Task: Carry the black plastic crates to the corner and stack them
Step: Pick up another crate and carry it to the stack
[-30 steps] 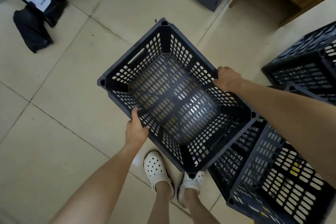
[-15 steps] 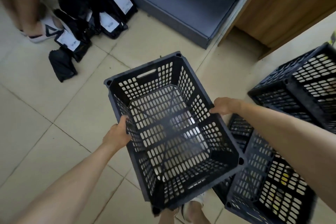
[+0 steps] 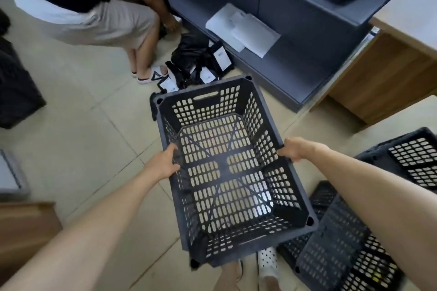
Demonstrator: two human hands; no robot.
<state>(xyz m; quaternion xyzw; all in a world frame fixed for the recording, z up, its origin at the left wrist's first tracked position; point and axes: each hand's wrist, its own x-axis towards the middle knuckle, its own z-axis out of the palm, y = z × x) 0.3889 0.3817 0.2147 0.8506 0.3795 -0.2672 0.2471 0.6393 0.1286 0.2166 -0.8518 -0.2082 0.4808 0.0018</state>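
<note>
Carried crate: a black plastic crate is being held off the floor, centre of view, long axis running near to far, and it is carrying nothing.
Left hand: the left hand is gripping the crate's left rim, thumb curling inside the wall, fingers wrapping the outside.
Right hand: the right hand is clamping the right rim with fingers curling over its edge.
Change: over the last second the crate is swinging from a diagonal to nearly straight ahead, and the view is lifting toward the grey shelving unit; the carry is evidently under way, stacking not yet done.
Other crates: more black crates are lying at near right, one tilted; another is sitting further right.
Materials: the crate is rigid moulded plastic with slotted lattice walls and base, a handle slot in the far wall and round sockets at the corners.
Surroundings: a bystander is crouching at far left over black bags on the beige tiled floor.
</note>
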